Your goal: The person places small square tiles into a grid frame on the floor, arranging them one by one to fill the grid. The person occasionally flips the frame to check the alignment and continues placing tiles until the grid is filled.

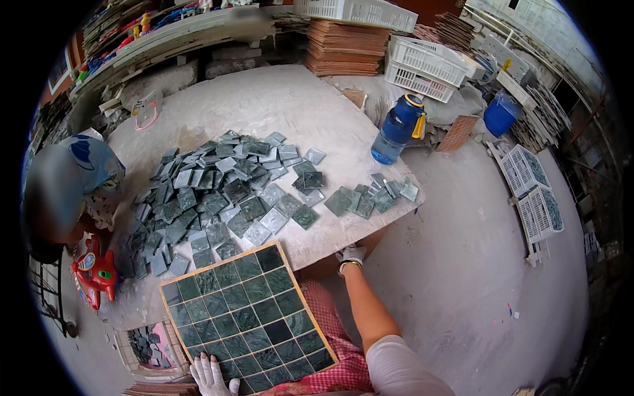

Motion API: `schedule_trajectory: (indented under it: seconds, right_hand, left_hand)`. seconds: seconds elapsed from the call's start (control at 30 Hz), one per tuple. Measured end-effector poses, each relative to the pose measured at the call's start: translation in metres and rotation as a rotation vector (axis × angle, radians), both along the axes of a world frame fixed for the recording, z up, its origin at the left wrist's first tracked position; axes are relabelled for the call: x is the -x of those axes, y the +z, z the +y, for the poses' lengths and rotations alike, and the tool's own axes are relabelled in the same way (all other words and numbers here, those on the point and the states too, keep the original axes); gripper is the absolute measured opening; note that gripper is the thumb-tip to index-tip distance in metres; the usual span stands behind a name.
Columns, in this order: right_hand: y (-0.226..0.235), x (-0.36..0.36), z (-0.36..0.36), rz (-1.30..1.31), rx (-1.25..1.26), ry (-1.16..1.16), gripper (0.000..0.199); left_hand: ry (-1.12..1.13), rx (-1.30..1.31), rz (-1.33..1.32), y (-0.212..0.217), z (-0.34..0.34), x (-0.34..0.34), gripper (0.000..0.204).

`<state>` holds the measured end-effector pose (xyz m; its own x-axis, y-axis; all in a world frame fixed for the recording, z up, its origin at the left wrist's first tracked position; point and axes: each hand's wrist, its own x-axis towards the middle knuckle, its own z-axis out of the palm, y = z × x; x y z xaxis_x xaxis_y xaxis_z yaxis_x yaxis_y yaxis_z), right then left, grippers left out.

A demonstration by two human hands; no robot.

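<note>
left hand (210,377) lies open and flat on the lower-centre wood-edged tray (308,307) of dark green, veined square tiles (244,290); lower-left basket (122,346) holds tile pieces (142,343); right hand (352,254), mid-frame, grip can't be told.

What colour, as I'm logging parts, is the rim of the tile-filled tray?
The rim is light yellowish tan; it shows best in the head view.

Right hand (351,255) is partly hidden beneath the table (343,132) edge, so its grasp cannot be told; left hand (210,376) is cut off by the lower edge, second person's head (56,191) is blurred, and floor specks (516,315) are too small to identify.
</note>
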<state>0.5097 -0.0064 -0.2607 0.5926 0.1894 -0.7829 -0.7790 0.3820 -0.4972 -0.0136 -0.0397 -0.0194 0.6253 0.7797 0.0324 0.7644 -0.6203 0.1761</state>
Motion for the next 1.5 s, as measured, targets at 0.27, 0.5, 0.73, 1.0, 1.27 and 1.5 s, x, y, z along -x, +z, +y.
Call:
schedule_trajectory:
  seconds: [0.27, 0.5, 0.73, 1.0, 1.27, 1.5]
  right_hand:
    - [0.003, 0.022, 0.011, -0.314, 0.435, 0.051, 0.062]
    - [0.052, 0.033, -0.013, -0.418, 0.415, 0.159, 0.084]
    - [0.069, 0.036, -0.015, -0.761, 0.853, 0.328, 0.075]
    - [0.069, 0.042, -0.022, -0.756, 1.034, 0.293, 0.064]
    - [0.065, 0.049, -0.018, -0.816, 1.12, 0.303, 0.066]
    - [0.067, -0.009, -0.06, -0.847, 1.008, 0.393, 0.102]
  left_hand:
    - [-0.067, -0.064, -0.057, 0.0, 0.003, -0.004, 0.071]
    - [-0.083, -0.081, -0.071, -0.006, 0.003, 0.0, 0.069]
    - [-0.064, -0.066, -0.09, 0.002, 0.003, -0.004, 0.068]
    - [-0.05, -0.061, -0.102, 0.001, 0.001, -0.001, 0.067]
    - [-0.04, -0.029, -0.14, 0.005, 0.001, -0.005, 0.065]
    - [-0.034, -0.007, -0.117, 0.007, 0.003, -0.009, 0.065]
